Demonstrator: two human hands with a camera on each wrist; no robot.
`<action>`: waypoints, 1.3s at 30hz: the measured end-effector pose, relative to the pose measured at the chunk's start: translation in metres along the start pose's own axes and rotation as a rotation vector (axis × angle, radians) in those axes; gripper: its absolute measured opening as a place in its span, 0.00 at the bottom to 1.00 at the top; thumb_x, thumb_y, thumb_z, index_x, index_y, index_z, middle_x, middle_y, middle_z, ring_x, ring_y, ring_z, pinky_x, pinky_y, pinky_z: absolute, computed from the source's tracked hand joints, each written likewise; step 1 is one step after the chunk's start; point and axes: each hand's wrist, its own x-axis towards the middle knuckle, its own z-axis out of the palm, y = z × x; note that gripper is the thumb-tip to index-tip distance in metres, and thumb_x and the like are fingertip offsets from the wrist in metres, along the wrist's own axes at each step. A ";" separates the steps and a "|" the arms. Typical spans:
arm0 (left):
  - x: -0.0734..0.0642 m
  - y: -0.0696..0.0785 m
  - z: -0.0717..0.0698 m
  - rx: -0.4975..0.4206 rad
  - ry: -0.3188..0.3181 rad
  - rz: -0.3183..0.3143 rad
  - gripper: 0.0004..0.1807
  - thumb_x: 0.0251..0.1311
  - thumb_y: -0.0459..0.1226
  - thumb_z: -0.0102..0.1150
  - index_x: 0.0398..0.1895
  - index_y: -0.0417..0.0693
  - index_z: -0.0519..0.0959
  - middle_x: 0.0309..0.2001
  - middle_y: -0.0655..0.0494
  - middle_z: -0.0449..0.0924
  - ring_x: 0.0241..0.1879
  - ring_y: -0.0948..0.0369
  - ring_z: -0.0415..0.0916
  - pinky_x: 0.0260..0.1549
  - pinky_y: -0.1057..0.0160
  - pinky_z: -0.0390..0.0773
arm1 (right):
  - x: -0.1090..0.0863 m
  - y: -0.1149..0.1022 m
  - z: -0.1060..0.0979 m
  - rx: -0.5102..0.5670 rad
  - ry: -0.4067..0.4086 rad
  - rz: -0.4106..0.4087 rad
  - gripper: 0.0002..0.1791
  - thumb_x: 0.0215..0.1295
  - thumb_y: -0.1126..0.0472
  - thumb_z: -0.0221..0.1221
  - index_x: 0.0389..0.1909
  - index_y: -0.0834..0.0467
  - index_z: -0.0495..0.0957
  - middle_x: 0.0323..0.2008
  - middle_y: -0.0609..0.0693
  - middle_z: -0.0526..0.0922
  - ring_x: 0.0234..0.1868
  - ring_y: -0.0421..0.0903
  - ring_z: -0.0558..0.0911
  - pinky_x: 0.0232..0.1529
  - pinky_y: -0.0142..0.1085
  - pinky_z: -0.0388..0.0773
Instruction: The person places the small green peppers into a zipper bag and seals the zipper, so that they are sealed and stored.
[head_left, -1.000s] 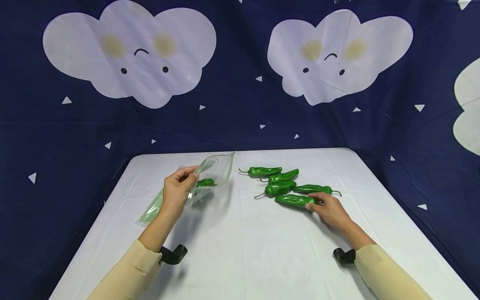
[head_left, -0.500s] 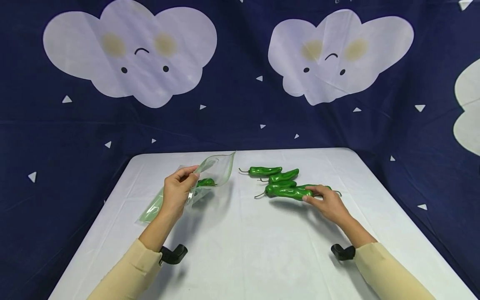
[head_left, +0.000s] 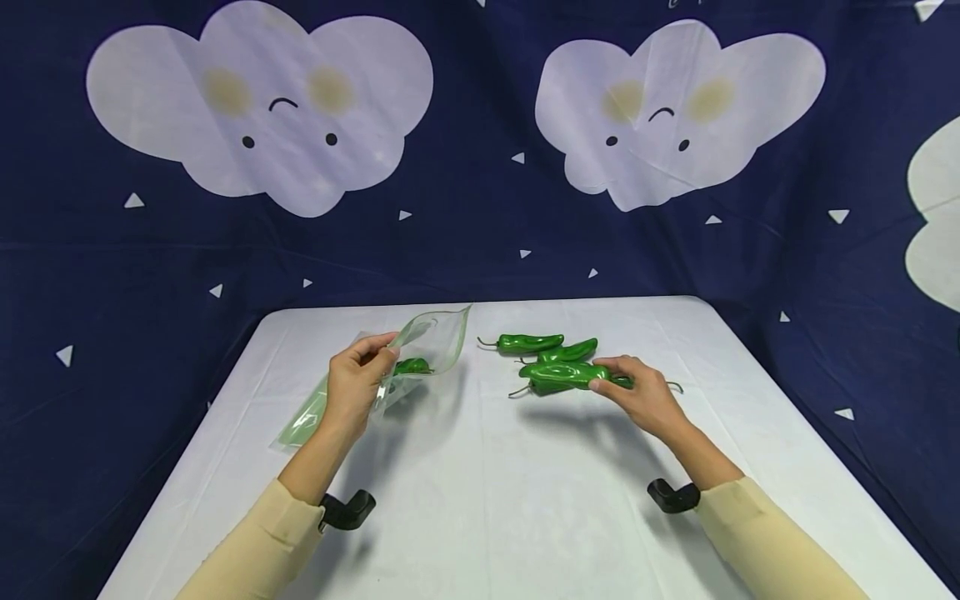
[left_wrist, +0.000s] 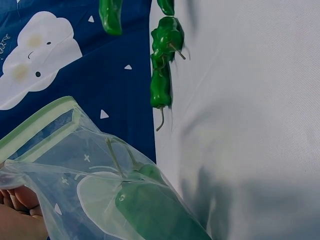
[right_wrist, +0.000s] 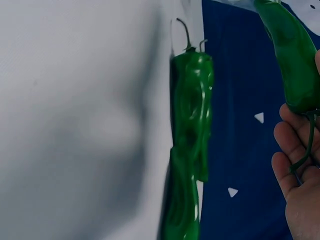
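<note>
My left hand (head_left: 351,379) pinches the rim of a clear zip bag (head_left: 448,343) with a pale green edge, its mouth held open toward the right. Inside the bag lie green peppers (left_wrist: 150,200); two stems show through the plastic in the left wrist view. My right hand (head_left: 641,396) grips a long green pepper (head_left: 566,374) at its stem end, thumb in front and fingers behind. This pepper hangs above the table, its tip pointing left, and its stem (right_wrist: 311,140) runs down over the palm in the right wrist view.
Several loose green peppers (head_left: 530,343) lie on the white table (head_left: 517,500), right of the bag. The held pepper partly covers one of them (head_left: 547,388). A dark blue cloth with clouds (head_left: 480,233) hangs behind the table. Both wrists carry small black cameras (head_left: 348,509).
My right hand has lifted the nearest pepper off the table and moved it up and left over the others. The left hand and the bag have stayed in place.
</note>
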 end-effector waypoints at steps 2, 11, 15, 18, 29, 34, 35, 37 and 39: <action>0.000 0.000 0.000 0.002 -0.001 0.000 0.14 0.58 0.30 0.58 0.48 0.35 0.80 0.25 0.68 0.76 0.27 0.70 0.71 0.26 0.76 0.72 | 0.001 -0.005 0.001 0.005 0.008 -0.015 0.27 0.57 0.41 0.62 0.54 0.51 0.77 0.47 0.52 0.81 0.48 0.50 0.79 0.46 0.45 0.75; 0.000 -0.001 0.000 0.006 -0.005 0.003 0.14 0.58 0.30 0.59 0.47 0.35 0.80 0.25 0.67 0.76 0.27 0.70 0.71 0.25 0.75 0.72 | 0.006 -0.020 0.003 0.009 0.011 -0.059 0.27 0.57 0.41 0.61 0.56 0.48 0.76 0.49 0.51 0.80 0.51 0.51 0.78 0.50 0.50 0.75; 0.000 -0.001 0.000 0.010 -0.007 -0.001 0.14 0.58 0.31 0.59 0.47 0.35 0.80 0.25 0.67 0.75 0.27 0.70 0.71 0.25 0.75 0.72 | 0.009 -0.027 0.005 0.030 0.006 -0.058 0.27 0.57 0.40 0.61 0.56 0.48 0.76 0.49 0.51 0.80 0.52 0.53 0.77 0.50 0.51 0.74; 0.000 -0.001 0.001 0.016 -0.008 -0.006 0.14 0.58 0.31 0.59 0.48 0.35 0.80 0.25 0.68 0.75 0.28 0.70 0.71 0.26 0.75 0.72 | 0.013 -0.033 0.007 0.049 0.006 -0.061 0.26 0.57 0.40 0.61 0.55 0.47 0.77 0.49 0.51 0.80 0.52 0.52 0.77 0.50 0.50 0.74; -0.001 -0.001 0.002 0.020 -0.010 -0.003 0.14 0.59 0.31 0.59 0.48 0.35 0.79 0.26 0.68 0.75 0.28 0.70 0.71 0.27 0.75 0.73 | 0.025 -0.060 0.016 0.116 0.005 -0.125 0.25 0.55 0.44 0.64 0.54 0.49 0.78 0.47 0.50 0.81 0.51 0.49 0.77 0.55 0.51 0.71; -0.001 -0.001 0.003 0.018 -0.009 -0.005 0.14 0.58 0.31 0.59 0.48 0.35 0.79 0.26 0.68 0.75 0.28 0.70 0.71 0.27 0.76 0.73 | 0.030 -0.070 0.018 0.125 -0.010 -0.137 0.26 0.55 0.43 0.64 0.54 0.49 0.78 0.49 0.49 0.81 0.52 0.48 0.77 0.55 0.49 0.72; -0.001 -0.001 0.003 0.016 -0.008 -0.005 0.14 0.58 0.31 0.59 0.48 0.35 0.79 0.26 0.68 0.75 0.28 0.70 0.71 0.27 0.75 0.73 | 0.032 -0.072 0.018 0.127 -0.013 -0.135 0.26 0.55 0.43 0.64 0.54 0.49 0.78 0.49 0.49 0.81 0.52 0.48 0.77 0.55 0.49 0.72; -0.001 -0.001 0.003 0.018 -0.009 -0.007 0.14 0.58 0.31 0.59 0.48 0.35 0.79 0.25 0.68 0.75 0.28 0.70 0.71 0.27 0.75 0.73 | 0.034 -0.075 0.020 0.132 -0.017 -0.133 0.26 0.55 0.43 0.64 0.54 0.49 0.78 0.49 0.48 0.81 0.51 0.48 0.77 0.54 0.49 0.72; -0.001 -0.001 0.003 0.021 -0.010 -0.008 0.15 0.59 0.31 0.59 0.48 0.35 0.79 0.25 0.68 0.75 0.28 0.70 0.71 0.27 0.76 0.73 | 0.037 -0.076 0.022 0.129 -0.016 -0.138 0.26 0.56 0.42 0.63 0.54 0.49 0.78 0.47 0.49 0.81 0.50 0.48 0.77 0.53 0.49 0.73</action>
